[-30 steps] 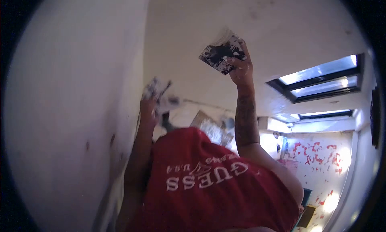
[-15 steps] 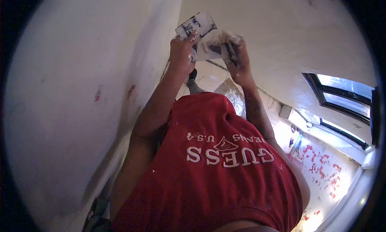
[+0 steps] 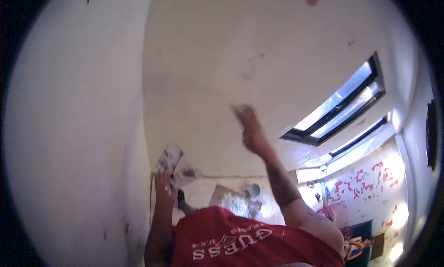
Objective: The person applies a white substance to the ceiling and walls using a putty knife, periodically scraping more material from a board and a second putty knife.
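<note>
My left hand (image 3: 165, 186) is low beside the wall corner, closed around a putty-smeared scraper (image 3: 170, 157) with dark marks on its pale face. A second pale flat blade (image 3: 186, 174) sticks out to the right from the same hand. My right hand (image 3: 253, 132) is raised and stretched forward, close over the pale wall (image 3: 199, 49). Its fingers are closed on a dark-edged putty scraper (image 3: 238, 110), seen nearly edge-on and smeared by motion. Faint grey spots show on the wall just above that hand.
On the tiled floor below lie a board with white putty (image 3: 235, 203) and a round container (image 3: 253, 190). A dark-framed window (image 3: 335, 107) opens at the right. Another wall with red patches (image 3: 365, 183) stands beyond, with a person (image 3: 356, 247) near the lower right edge.
My hands have moved apart from working together on the scrapers. The right has reached out to the wall; the left has dropped lower in view. The camera view has tilted up.
</note>
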Available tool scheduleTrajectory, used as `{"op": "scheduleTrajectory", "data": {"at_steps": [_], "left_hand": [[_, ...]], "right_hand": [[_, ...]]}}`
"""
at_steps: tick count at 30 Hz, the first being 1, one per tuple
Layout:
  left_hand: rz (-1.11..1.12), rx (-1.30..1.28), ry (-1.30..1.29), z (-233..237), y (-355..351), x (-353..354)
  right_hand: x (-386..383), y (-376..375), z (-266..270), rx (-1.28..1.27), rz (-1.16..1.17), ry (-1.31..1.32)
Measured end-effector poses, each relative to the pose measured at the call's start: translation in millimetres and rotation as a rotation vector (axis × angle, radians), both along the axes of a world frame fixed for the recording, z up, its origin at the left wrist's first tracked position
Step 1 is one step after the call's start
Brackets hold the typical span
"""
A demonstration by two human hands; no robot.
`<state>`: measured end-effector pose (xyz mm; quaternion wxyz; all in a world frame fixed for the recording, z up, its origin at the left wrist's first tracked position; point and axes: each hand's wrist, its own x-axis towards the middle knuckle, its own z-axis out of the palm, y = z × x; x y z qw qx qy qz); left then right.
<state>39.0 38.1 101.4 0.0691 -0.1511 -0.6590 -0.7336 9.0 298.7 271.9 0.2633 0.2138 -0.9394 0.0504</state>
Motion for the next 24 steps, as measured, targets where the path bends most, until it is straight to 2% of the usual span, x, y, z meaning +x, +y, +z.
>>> {"op": "scheduleTrajectory", "data": {"at_steps": [1, 2, 3, 4, 5, 6, 7, 8, 9, 12, 13, 15, 17, 20, 22, 24], "left_hand": [[-0.084, 0.586, -0.307, -6, 9, 3], [-0.173, 0.954, -0.595, -28, 19, -7], [-0.187, 0.853, -0.490, -20, 17, -2], [-0.194, 0.751, -0.388, -5, 17, 10], [-0.189, 0.714, -0.410, 0, 22, 17], [-0.184, 0.677, -0.430, 5, 27, 23], [-0.168, 0.702, -0.568, 6, 33, 25], [-0.148, 0.725, -0.707, 4, 38, 27], [-0.149, 0.594, -0.742, -5, 43, 26], [-0.212, 0.351, -0.416, -36, 37, 25], [-0.188, 0.450, -0.513, -32, 35, 24], [-0.141, 0.650, -0.714, -13, 30, 28], [-0.002, 0.330, -0.289, -14, 23, 35], [0.123, -0.001, 0.155, -50, 11, 28], [0.210, -0.349, 0.469, -15, -2, 28], [0.117, -0.204, 0.276, -23, -3, 27]], "right_hand": [[-2, 7, 45, 0.050, -0.066, 0.195], [-7, 11, 95, 0.094, -0.126, 0.375], [-11, 11, 141, 0.204, -0.257, 0.434], [-26, 25, 175, 0.223, -0.219, 0.665], [-29, 14, 214, 0.232, -0.255, 0.740], [-45, 21, 244, 0.312, -0.188, 0.859], [-62, 28, 267, 0.316, -0.173, 0.898], [-76, 31, 281, 0.346, -0.236, 0.900], [-89, 32, 286, 0.377, -0.298, 0.900], [-117, 21, 275, 0.504, -0.499, 0.971], [-129, 20, 266, 0.513, -0.508, 1.085], [-140, 19, 244, 0.523, -0.551, 1.110], [-140, 14, 204, 0.525, -0.573, 1.095], [-137, 10, 149, 0.464, -0.509, 1.034], [-131, 14, 109, 0.505, -0.544, 0.827], [-108, 8, 91, 0.427, -0.482, 0.649]]}}
